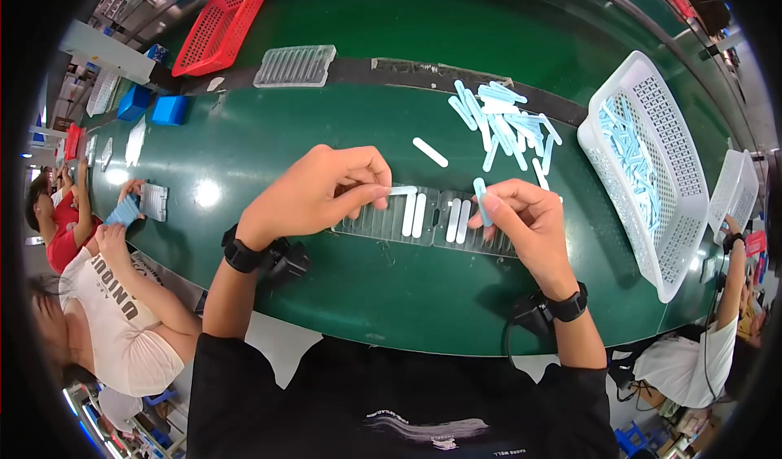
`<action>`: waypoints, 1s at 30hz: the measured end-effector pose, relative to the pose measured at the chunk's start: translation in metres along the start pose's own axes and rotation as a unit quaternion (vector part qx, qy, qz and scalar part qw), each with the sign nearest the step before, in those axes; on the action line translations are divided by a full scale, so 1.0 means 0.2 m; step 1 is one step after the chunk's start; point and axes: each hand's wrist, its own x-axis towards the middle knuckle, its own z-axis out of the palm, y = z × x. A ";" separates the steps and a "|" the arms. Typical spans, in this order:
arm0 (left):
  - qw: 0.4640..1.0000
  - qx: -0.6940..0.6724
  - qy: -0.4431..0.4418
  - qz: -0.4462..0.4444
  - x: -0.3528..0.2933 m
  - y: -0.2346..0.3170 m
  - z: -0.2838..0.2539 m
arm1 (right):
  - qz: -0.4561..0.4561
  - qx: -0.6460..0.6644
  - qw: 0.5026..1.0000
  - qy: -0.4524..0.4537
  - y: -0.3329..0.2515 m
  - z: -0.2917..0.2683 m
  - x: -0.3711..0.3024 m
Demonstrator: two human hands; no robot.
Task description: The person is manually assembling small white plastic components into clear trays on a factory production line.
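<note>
Fingers of your L hand [314, 192] pinch a flat whitish round-ended stick [402, 190], R thumb + fingers [503, 215] grip a light-blue round-ended stick [481, 194], both at clear ribbed plastic trays [383, 221]

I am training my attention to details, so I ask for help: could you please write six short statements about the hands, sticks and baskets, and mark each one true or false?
1. The left hand holds a pale stick, the right hand a blue stick. True.
2. Both wrists are bare. False: each wears a black band.
3. Two white sticks lie in the left near tray. True.
4. The pile lies in a tray. False: it lies on the table.
5. The big white basket stands right of the pile. True.
6. The big white basket holds red sticks. False: they are light blue.
</note>
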 end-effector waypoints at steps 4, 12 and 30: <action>0.995 -0.026 -0.077 -0.052 0.01 -0.04 -0.04 | -0.130 -0.300 0.940 0.098 -0.06 0.01 0.01; 0.981 0.165 0.101 0.023 0.04 -0.01 0.17 | -0.297 -0.610 0.732 0.064 -0.06 0.05 -0.07; 0.885 0.419 -0.029 0.202 -0.10 0.03 0.16 | -0.211 -0.521 0.827 -0.025 -0.12 0.01 -0.16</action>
